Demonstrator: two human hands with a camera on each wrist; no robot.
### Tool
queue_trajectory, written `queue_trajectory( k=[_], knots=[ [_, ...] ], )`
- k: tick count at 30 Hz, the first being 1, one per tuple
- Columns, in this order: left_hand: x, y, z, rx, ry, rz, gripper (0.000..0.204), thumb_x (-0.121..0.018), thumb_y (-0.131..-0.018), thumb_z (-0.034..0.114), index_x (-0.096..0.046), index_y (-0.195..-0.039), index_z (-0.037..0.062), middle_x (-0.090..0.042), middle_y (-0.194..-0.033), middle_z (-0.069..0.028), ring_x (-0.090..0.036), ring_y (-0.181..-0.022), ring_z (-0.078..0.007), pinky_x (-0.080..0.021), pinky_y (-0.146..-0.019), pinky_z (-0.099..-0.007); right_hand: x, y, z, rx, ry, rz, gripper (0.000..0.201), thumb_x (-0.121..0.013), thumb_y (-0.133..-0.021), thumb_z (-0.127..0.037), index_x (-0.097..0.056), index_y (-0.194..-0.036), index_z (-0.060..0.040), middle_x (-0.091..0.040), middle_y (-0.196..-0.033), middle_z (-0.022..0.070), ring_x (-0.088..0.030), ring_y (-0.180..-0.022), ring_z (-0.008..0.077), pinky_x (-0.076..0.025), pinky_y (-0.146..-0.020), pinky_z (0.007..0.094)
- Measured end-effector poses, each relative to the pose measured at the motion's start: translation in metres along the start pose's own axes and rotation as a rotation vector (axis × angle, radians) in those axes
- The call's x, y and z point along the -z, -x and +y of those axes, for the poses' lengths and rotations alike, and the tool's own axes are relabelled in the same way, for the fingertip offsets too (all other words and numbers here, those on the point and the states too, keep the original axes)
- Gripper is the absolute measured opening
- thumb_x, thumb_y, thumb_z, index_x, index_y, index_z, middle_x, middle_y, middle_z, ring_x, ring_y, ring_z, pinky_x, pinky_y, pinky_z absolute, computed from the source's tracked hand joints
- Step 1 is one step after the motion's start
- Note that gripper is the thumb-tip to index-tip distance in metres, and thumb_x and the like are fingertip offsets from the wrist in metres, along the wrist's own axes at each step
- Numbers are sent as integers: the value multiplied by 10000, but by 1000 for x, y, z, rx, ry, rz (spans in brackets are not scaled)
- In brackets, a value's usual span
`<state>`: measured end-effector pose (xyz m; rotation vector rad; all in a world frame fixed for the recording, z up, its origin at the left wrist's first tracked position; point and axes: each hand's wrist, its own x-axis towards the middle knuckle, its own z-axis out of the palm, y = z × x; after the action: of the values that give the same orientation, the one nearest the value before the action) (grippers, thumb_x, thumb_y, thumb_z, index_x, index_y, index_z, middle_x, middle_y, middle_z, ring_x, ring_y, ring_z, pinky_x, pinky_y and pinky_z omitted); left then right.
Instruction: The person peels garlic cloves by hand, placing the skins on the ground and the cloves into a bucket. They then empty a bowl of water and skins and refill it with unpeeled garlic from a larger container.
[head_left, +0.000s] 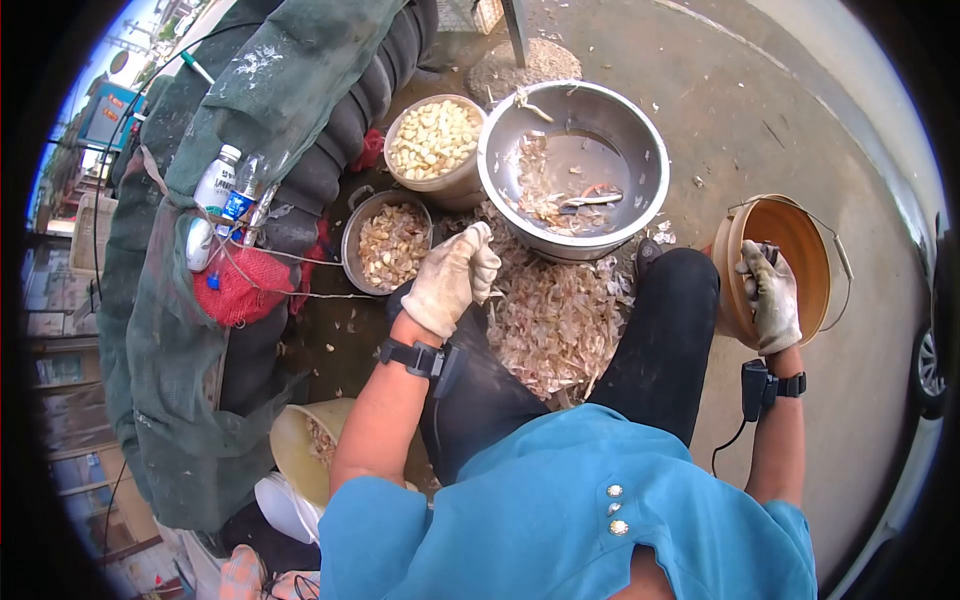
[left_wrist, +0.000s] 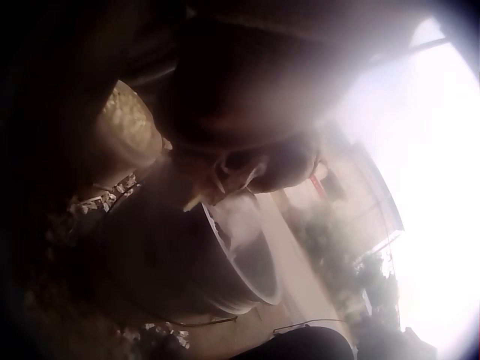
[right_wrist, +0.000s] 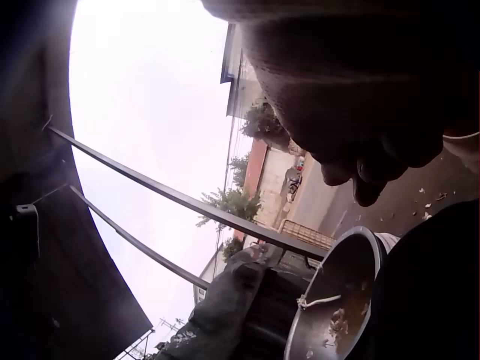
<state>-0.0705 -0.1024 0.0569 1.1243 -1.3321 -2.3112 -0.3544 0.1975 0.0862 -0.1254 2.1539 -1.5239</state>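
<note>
In the head view my left hand [head_left: 455, 280], in a pale work glove, is raised in front of the left knee with its fingers curled. A small pale garlic clove [left_wrist: 193, 203] shows at its fingertips in the left wrist view. My right hand [head_left: 772, 300], gloved, with dark fingertips, overlaps the mouth of an orange-brown bucket [head_left: 731, 280]. Its fingers are bent, and I cannot tell whether they hold anything. A steel basin [head_left: 640, 120] holds shallow water, skins and a tool with a pale handle [head_left: 592, 199].
Behind the left hand are a tub of peeled garlic cloves [head_left: 435, 140] and a smaller pot of garlic [head_left: 392, 245]. Garlic skins [head_left: 555, 330] lie heaped between the knees. Bottles [head_left: 215, 185] are tied against the green netting [head_left: 165, 380] at left.
</note>
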Motion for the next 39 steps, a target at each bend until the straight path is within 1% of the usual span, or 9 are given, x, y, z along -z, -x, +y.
queue_trajectory(
  k=[3, 5, 8, 14, 19, 22, 29, 36, 39],
  knots=[
    [-5, -8, 4, 1, 6, 45, 290, -503, -1019, 340, -591, -1052, 65, -525, -710, 7, -470, -574, -93, -387, -513, -240, -47, -9, -36, 17, 130, -180, 240, -673, -928, -296, -646, -902, -59, -565, -694, -42, -473, -604, 38, -390, -554, 204],
    [-5, -13, 9, -17, -61, 14, 256, -528, -1009, 314, -599, -1022, 68, -530, -723, 9, -483, -603, -100, -397, -543, -240, -74, -31, -45, 150, 594, -300, 264, -683, -908, -279, -655, -933, -18, -625, -731, 55, -585, -681, 146, -470, -656, 276],
    [11, -40, -1, 37, 83, -103, 237, -565, -990, 298, -611, -1023, 68, -545, -751, 9, -511, -664, -110, -416, -594, -253, -118, -69, -41, 261, 857, -524, 331, -671, -882, -308, -682, -1086, -47, -688, -1024, 194, -659, -945, 347, -503, -835, 397],
    [22, -55, -16, 32, 134, -19, 304, -605, -960, 295, -629, -1119, 37, -657, -992, -76, -609, -828, -164, -519, -754, -312, -193, -125, -35, 367, 1423, -545, 259, -590, -902, -218, -695, -1127, -142, -698, -1088, 143, -665, -1046, 317, -528, -877, 425],
    [26, -65, -16, 19, 171, -93, 333, -585, -973, 273, -616, -1171, 7, -649, -1032, -84, -605, -862, -152, -519, -762, -299, -228, -146, -14, 529, 1547, -588, 247, -568, -897, -168, -712, -1096, -151, -715, -1044, 124, -691, -995, 303, -556, -809, 414],
    [21, -65, -11, 28, 184, -53, 330, -558, -985, 251, -610, -1192, 0, -650, -1039, -75, -602, -861, -142, -518, -759, -295, -241, -161, 6, 765, 1535, -698, 216, -614, -845, -134, -740, -1020, -139, -732, -969, 97, -708, -940, 296, -564, -765, 412],
    [18, -67, -10, 15, 166, -66, 294, -536, -1000, 249, -602, -1163, 13, -659, -1023, -86, -622, -874, -153, -526, -755, -298, -255, -160, 10, 909, 1734, -825, 216, -651, -812, -93, -745, -1005, -115, -734, -980, 104, -716, -921, 282, -572, -750, 383],
    [18, -68, -8, 7, 181, -77, 290, -527, -1005, 249, -604, -1160, 16, -664, -1016, -85, -628, -861, -155, -531, -754, -295, -261, -170, 14, 854, 1870, -913, 277, -575, -858, -114, -688, -1111, -103, -713, -996, 132, -701, -927, 307, -556, -754, 403],
    [18, -68, -8, 17, 211, -86, 288, -526, -1007, 250, -607, -1153, 15, -664, -1017, -86, -627, -862, -153, -529, -758, -294, -254, -165, -4, 770, 1681, -936, 293, -610, -851, -183, -676, -1125, -104, -710, -1004, 138, -687, -948, 326, -543, -791, 411]
  ],
)
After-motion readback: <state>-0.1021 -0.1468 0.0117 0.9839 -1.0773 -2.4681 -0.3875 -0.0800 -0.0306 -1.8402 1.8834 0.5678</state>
